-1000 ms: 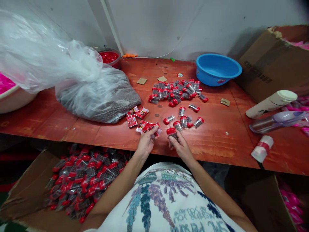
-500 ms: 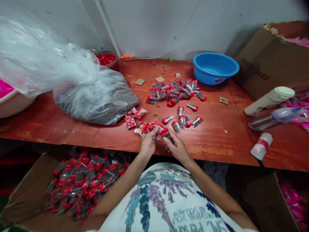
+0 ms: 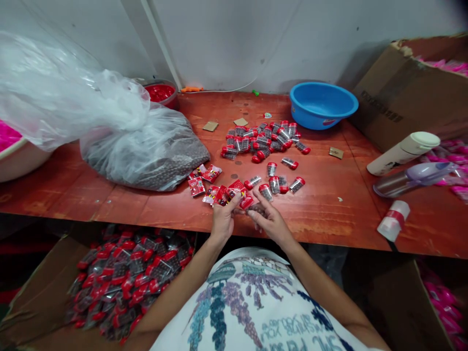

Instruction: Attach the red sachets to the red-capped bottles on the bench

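Observation:
My left hand is at the table's front edge, thumb pressed on a shiny red printed packet. My right hand has its fingers closed round a small clear container of dark beads, partly hidden by the fingers. The two hands almost meet. Several red printed packets lie just left of and beyond my left hand. Small clear jars with red caps and dark contents lie just beyond my right hand, and a bigger heap of the same jars is farther back.
A big clear plastic bag of dark beads rests on the left of the table. Back right stands a blue basin, near a cardboard box. A white bottle lies at right. Below left, a box holds many red-capped jars.
My hands shift only slightly; the red packet between them shows more, and the bead container sits lower in the right fingers. The whole view has moved a little.

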`<action>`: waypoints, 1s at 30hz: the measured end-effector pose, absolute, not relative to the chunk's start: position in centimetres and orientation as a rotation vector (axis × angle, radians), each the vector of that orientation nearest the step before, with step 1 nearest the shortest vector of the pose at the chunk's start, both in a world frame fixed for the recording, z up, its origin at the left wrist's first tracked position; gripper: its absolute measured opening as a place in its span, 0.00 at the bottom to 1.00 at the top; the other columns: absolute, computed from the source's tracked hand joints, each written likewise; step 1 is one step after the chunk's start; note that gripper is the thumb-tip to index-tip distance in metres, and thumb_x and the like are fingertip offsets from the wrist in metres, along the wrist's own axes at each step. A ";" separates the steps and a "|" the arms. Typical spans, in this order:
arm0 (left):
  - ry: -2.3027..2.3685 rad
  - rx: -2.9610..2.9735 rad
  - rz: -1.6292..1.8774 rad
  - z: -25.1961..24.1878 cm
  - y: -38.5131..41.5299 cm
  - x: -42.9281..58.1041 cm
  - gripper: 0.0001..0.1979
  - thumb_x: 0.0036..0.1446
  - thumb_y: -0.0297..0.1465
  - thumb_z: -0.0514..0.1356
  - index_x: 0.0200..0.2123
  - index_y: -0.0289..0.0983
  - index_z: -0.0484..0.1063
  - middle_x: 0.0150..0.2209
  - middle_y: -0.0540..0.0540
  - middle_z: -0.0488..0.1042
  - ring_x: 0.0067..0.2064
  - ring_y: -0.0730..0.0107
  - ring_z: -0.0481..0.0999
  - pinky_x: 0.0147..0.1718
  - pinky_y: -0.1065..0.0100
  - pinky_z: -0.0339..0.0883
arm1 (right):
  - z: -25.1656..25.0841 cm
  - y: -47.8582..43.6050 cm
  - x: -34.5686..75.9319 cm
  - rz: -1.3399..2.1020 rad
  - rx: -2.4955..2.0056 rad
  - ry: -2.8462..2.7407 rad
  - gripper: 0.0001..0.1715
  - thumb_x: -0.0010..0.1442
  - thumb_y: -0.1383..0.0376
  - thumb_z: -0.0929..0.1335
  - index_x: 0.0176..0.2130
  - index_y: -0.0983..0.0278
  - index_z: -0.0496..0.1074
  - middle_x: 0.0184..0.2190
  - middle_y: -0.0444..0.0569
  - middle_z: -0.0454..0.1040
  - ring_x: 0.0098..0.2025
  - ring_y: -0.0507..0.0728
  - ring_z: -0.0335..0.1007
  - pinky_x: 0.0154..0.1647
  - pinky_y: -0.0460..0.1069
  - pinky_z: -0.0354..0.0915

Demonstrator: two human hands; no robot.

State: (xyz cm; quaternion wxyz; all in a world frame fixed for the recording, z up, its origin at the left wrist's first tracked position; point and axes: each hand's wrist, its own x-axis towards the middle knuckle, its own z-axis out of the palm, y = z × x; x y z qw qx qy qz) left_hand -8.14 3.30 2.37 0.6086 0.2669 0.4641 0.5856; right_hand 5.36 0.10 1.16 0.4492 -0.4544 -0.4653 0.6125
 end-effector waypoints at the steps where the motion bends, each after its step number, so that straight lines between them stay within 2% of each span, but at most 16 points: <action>1: 1.067 0.637 1.326 2.4 3.1 -8.1 0.13 0.40 0.33 0.70 0.27 0.35 0.72 0.25 0.51 0.73 0.22 0.76 0.70 0.18 0.74 0.64 | 1.0 0.1 5.3 1.503 -1.107 -1.147 0.33 0.57 0.58 0.68 0.59 0.57 0.58 0.29 0.41 0.71 0.20 0.47 0.62 0.19 0.43 0.59; 4: 1.089 0.719 1.272 2.4 2.7 -8.1 0.13 0.38 0.31 0.71 0.23 0.34 0.70 0.21 0.52 0.70 0.19 0.79 0.64 0.14 0.76 0.56 | 0.6 -0.1 4.9 1.396 -1.114 -1.177 0.24 0.55 0.58 0.70 0.51 0.58 0.64 0.36 0.45 0.75 0.31 0.51 0.71 0.29 0.45 0.66; 6: 1.118 0.758 1.282 2.4 2.6 -8.2 0.13 0.38 0.31 0.71 0.22 0.34 0.69 0.19 0.53 0.67 0.17 0.81 0.61 0.13 0.76 0.51 | 0.3 -0.4 4.8 1.298 -1.174 -1.217 0.19 0.55 0.58 0.70 0.46 0.60 0.66 0.38 0.47 0.76 0.38 0.54 0.72 0.36 0.47 0.67; 9: 1.134 0.807 1.289 2.5 2.6 -8.5 0.13 0.37 0.30 0.71 0.22 0.34 0.69 0.19 0.54 0.67 0.18 0.81 0.62 0.15 0.76 0.54 | 0.4 -0.8 4.8 1.211 -1.263 -1.282 0.17 0.55 0.58 0.69 0.44 0.61 0.68 0.36 0.47 0.76 0.38 0.55 0.72 0.38 0.49 0.67; 12: 1.105 0.842 1.235 2.8 2.7 -8.9 0.14 0.36 0.29 0.71 0.28 0.33 0.72 0.23 0.51 0.72 0.22 0.77 0.67 0.20 0.75 0.60 | 0.7 -0.8 5.1 1.283 -1.224 -1.258 0.15 0.55 0.58 0.69 0.42 0.61 0.67 0.34 0.46 0.75 0.34 0.53 0.71 0.33 0.47 0.66; 15: 1.039 0.837 1.122 3.4 2.7 -9.3 0.27 0.36 0.27 0.71 0.44 0.34 0.72 0.31 0.47 0.77 0.27 0.71 0.74 0.22 0.74 0.63 | 0.9 -0.6 5.2 1.483 -1.116 -1.121 0.16 0.54 0.56 0.70 0.40 0.61 0.66 0.30 0.43 0.74 0.24 0.48 0.65 0.23 0.43 0.60; 17: 0.999 0.830 1.062 3.6 2.7 -9.3 0.31 0.37 0.27 0.71 0.49 0.35 0.70 0.35 0.43 0.79 0.31 0.68 0.76 0.22 0.74 0.63 | 0.9 -0.5 5.1 1.528 -1.077 -1.052 0.17 0.54 0.56 0.71 0.40 0.61 0.65 0.28 0.41 0.73 0.20 0.47 0.60 0.20 0.43 0.56; 19: 0.981 0.822 1.065 3.5 2.6 -9.3 0.26 0.38 0.27 0.70 0.45 0.34 0.72 0.36 0.43 0.79 0.31 0.69 0.76 0.21 0.75 0.63 | 0.9 -0.5 5.0 1.490 -1.061 -1.016 0.17 0.54 0.57 0.71 0.40 0.61 0.65 0.27 0.40 0.72 0.21 0.47 0.59 0.20 0.42 0.56; 22: 0.995 0.776 1.192 3.1 2.6 -9.1 0.15 0.39 0.27 0.70 0.33 0.33 0.74 0.30 0.47 0.77 0.26 0.74 0.72 0.20 0.75 0.62 | 0.8 -0.5 5.0 1.398 -1.073 -1.037 0.15 0.56 0.58 0.70 0.42 0.60 0.67 0.30 0.41 0.72 0.25 0.48 0.63 0.24 0.43 0.59; 24: 1.019 0.745 1.278 2.9 2.7 -9.0 0.12 0.39 0.27 0.70 0.29 0.33 0.73 0.27 0.50 0.75 0.23 0.77 0.70 0.18 0.76 0.61 | 0.6 -0.4 5.2 1.353 -1.070 -1.106 0.19 0.55 0.59 0.70 0.47 0.59 0.68 0.38 0.45 0.72 0.34 0.51 0.68 0.32 0.45 0.64; 27: 1.061 0.774 1.305 3.0 2.6 -8.9 0.11 0.39 0.26 0.70 0.29 0.34 0.73 0.26 0.51 0.74 0.22 0.77 0.68 0.18 0.76 0.61 | 0.1 -0.3 5.5 1.360 -1.062 -1.146 0.28 0.54 0.61 0.70 0.54 0.57 0.66 0.46 0.48 0.69 0.46 0.56 0.67 0.42 0.49 0.67; 30: 1.106 0.861 1.245 3.5 2.4 -8.9 0.11 0.39 0.28 0.70 0.27 0.33 0.73 0.25 0.50 0.74 0.24 0.75 0.70 0.20 0.75 0.62 | -0.2 -0.4 5.6 1.447 -1.072 -1.043 0.32 0.52 0.63 0.71 0.56 0.56 0.64 0.41 0.46 0.69 0.40 0.55 0.68 0.39 0.49 0.68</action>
